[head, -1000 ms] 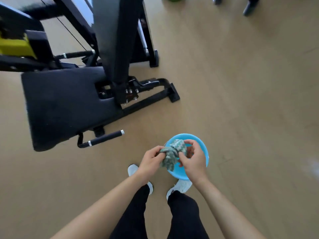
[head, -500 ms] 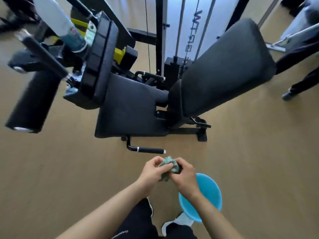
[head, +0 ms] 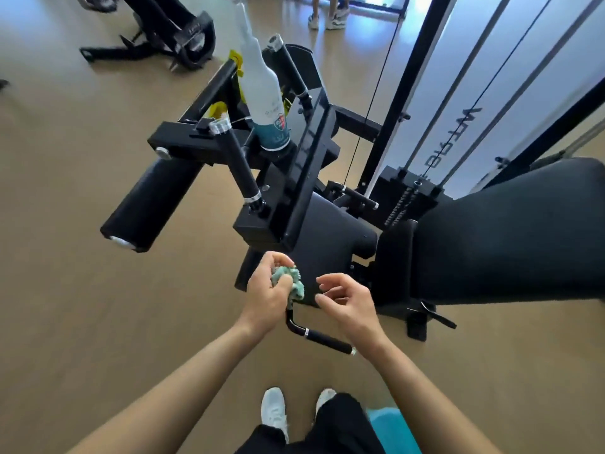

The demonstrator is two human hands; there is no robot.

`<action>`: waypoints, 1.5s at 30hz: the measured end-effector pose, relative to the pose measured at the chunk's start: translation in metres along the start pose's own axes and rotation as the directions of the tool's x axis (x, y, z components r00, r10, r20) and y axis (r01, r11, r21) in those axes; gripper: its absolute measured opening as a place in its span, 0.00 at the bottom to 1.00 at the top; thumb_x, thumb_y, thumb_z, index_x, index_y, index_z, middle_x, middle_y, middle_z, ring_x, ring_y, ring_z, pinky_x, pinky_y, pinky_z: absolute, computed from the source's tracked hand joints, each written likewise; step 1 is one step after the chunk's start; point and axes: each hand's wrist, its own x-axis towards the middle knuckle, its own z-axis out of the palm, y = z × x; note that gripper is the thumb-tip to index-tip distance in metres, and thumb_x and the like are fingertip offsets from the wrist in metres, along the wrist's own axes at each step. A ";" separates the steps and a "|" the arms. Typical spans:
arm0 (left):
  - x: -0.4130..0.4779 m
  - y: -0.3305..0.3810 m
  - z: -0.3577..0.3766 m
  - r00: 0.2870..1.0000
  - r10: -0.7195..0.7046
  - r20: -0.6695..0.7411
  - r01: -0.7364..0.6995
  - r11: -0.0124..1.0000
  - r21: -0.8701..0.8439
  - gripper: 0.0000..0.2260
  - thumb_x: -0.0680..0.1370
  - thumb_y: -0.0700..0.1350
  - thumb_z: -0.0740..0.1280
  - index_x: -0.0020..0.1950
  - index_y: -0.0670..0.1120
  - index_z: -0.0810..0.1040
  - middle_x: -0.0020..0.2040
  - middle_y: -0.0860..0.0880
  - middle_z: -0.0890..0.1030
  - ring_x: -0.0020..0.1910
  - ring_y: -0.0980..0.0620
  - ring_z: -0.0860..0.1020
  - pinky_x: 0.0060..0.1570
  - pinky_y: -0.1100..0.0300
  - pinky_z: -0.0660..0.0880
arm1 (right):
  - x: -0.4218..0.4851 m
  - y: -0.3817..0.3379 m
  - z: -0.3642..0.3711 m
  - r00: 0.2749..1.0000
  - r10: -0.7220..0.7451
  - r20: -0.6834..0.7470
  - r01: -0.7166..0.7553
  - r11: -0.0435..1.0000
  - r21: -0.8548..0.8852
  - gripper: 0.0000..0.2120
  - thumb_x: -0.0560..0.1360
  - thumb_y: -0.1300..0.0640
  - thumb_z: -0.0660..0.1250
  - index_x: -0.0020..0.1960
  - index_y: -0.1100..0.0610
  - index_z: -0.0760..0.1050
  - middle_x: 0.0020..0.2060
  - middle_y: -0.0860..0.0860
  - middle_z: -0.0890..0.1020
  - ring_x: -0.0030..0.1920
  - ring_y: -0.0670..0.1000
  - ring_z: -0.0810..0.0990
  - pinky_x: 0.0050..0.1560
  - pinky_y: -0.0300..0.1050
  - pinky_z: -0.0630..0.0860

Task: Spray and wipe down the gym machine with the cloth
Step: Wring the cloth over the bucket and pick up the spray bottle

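Left hand (head: 266,294): closed around a bunched green cloth (head: 290,280), fingers (head: 278,261) curled over the top of it and the thumb pressed in from below.
Right hand (head: 348,299): holds nothing; its fingers (head: 327,279) are apart and loosely bent, just beside the cloth but not touching it.
Cloth: crumpled into a wad, in front of the near edge of the seat pad (head: 330,237), above a bent black lever (head: 319,337).
Gym machine (head: 294,178): black frame standing on a tan floor (head: 82,306); a round foam roller (head: 154,201) sticks out to the left, a big back pad (head: 510,231) lies to the right, and cables run up in front of a white panel (head: 484,93) behind.
Spray bottle (head: 265,96): white with a teal band near its base, standing upright on the machine's frame, well apart from both hands; its top is blurred.
Lever: black grip with a silver ring, lying under both wrists.
Shoes (head: 275,412): two white ones at the bottom of the view, below black trouser legs.
Basin (head: 391,430): a blue edge shows beside the right leg.
Background: another black machine (head: 170,31) at the top left; someone's legs and trainers (head: 327,18) at the top.
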 end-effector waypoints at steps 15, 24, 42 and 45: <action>0.101 0.083 -0.026 0.691 0.003 -0.723 -0.041 0.999 -0.034 0.06 0.76 0.46 0.76 0.49 0.50 0.81 0.32 0.58 0.81 0.29 0.58 0.77 0.33 0.62 0.78 | 0.255 -0.159 0.005 0.925 -0.369 0.084 0.376 0.922 -0.092 0.36 0.71 0.50 0.81 0.74 0.50 0.69 0.65 0.51 0.76 0.64 0.51 0.76 0.65 0.48 0.77; 0.110 0.080 -0.028 0.644 0.026 -0.765 0.009 0.999 0.041 0.06 0.74 0.45 0.79 0.47 0.49 0.84 0.37 0.60 0.84 0.34 0.59 0.82 0.34 0.68 0.77 | 0.314 -0.213 0.039 0.902 -0.341 0.266 0.384 0.914 -0.133 0.37 0.68 0.53 0.82 0.72 0.51 0.68 0.60 0.50 0.76 0.61 0.53 0.75 0.59 0.49 0.77; 0.067 0.066 0.019 0.899 0.164 -0.406 -0.084 0.974 0.208 0.14 0.70 0.58 0.79 0.49 0.56 0.80 0.40 0.59 0.82 0.38 0.55 0.82 0.41 0.55 0.81 | 0.166 -0.090 -0.046 0.972 -0.005 0.235 -0.093 0.910 0.404 0.32 0.64 0.50 0.81 0.65 0.54 0.75 0.57 0.67 0.81 0.55 0.67 0.83 0.60 0.69 0.80; 0.054 0.049 0.027 0.996 0.083 -0.033 -0.070 0.957 0.282 0.27 0.64 0.68 0.78 0.57 0.58 0.80 0.50 0.62 0.81 0.49 0.60 0.82 0.47 0.60 0.81 | 0.135 -0.068 -0.050 0.976 0.040 0.214 -0.131 0.893 0.430 0.33 0.64 0.50 0.80 0.65 0.57 0.75 0.58 0.70 0.80 0.53 0.64 0.82 0.60 0.68 0.79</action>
